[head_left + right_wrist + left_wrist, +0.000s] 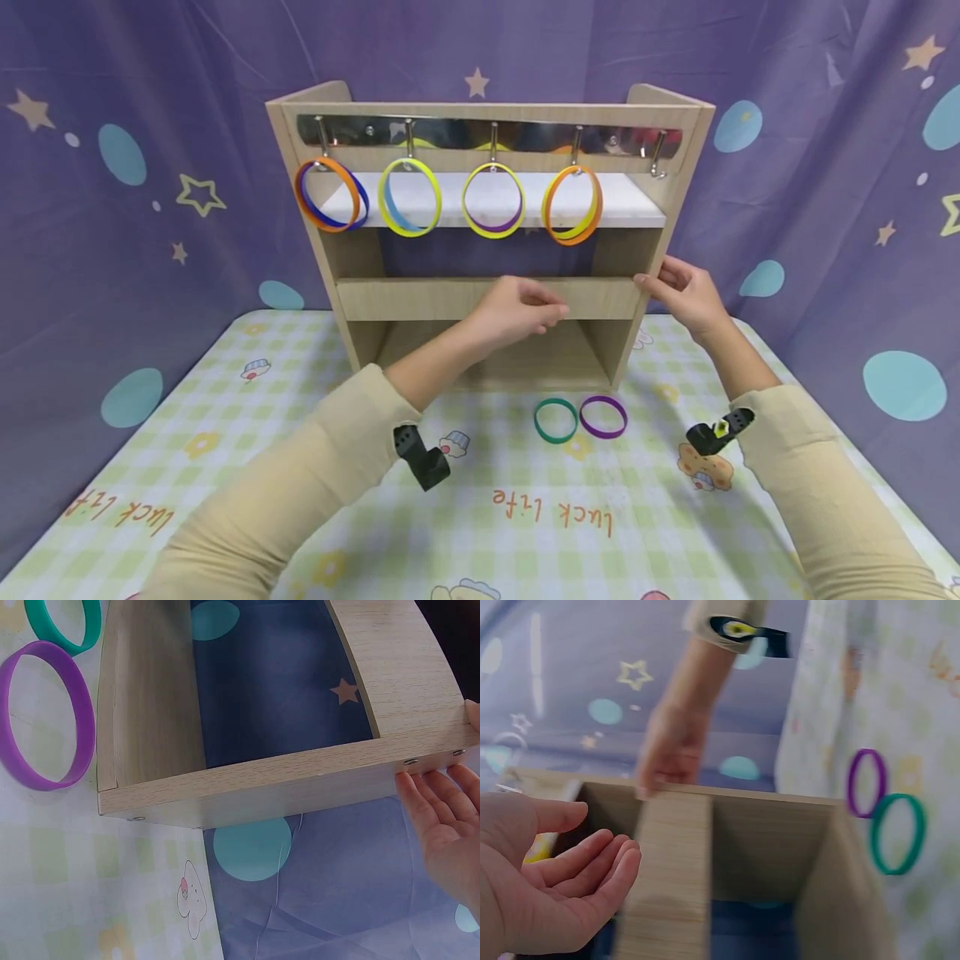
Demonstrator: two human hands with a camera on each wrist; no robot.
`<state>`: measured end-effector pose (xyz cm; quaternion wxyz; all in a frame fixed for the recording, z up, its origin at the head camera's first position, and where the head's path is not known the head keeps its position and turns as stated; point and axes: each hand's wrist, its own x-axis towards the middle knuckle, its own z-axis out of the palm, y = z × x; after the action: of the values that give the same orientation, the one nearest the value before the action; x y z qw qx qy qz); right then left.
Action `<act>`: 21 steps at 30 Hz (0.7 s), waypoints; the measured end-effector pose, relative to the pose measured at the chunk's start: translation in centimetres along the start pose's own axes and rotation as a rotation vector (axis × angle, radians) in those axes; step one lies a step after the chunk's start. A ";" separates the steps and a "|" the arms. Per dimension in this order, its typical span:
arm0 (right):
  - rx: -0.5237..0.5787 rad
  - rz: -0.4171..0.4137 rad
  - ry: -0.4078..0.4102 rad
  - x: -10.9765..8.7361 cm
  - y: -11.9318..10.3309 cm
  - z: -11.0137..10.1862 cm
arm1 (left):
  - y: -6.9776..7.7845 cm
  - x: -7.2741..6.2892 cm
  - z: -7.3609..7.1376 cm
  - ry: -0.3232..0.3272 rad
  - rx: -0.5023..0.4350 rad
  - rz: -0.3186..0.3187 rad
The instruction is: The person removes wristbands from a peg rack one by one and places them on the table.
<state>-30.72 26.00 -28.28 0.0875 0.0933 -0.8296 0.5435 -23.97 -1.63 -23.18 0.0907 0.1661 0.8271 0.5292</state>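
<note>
Your R hand (692, 300) is gripping the wooden rack (457, 160) at its side panel (292, 772), thumb at the front edge, fingers outside, prob. steadying it; your L hand (517, 310) is hovering before the crossbar (408, 302), loosely curled, holding nothing. The rack is standing upright, upper ctr of frame, open front facing you, long axis running L–R. Paired rings (413, 235) are hanging from hooks (409, 137), prob. for separation; the green ring (556, 441) and purple ring (604, 436) are lying flat, lower ctr-R.

Small curtained-off tabletop corner, with purple star-print drapes (210, 275) around a checked, cartoon-print tablecloth (525, 550)
</note>
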 end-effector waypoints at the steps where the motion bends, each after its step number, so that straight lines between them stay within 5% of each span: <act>1: 0.002 -0.002 0.000 0.0 0.0 0.0 | 0.7 -0.1 -0.3 0.013 0.006 0.021; 8: 0.011 -0.004 -0.006 0.0 0.0 -0.2 | 4.0 -1.1 -1.7 0.152 0.120 0.083; 21: 0.015 -0.010 -0.003 0.1 0.2 -0.1 | 5.5 -1.1 -2.6 0.384 0.131 0.181</act>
<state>-30.82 26.12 -28.39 0.0884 0.0991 -0.8252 0.5489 -22.82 -2.08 -17.11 -0.1271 0.1413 0.8435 0.5023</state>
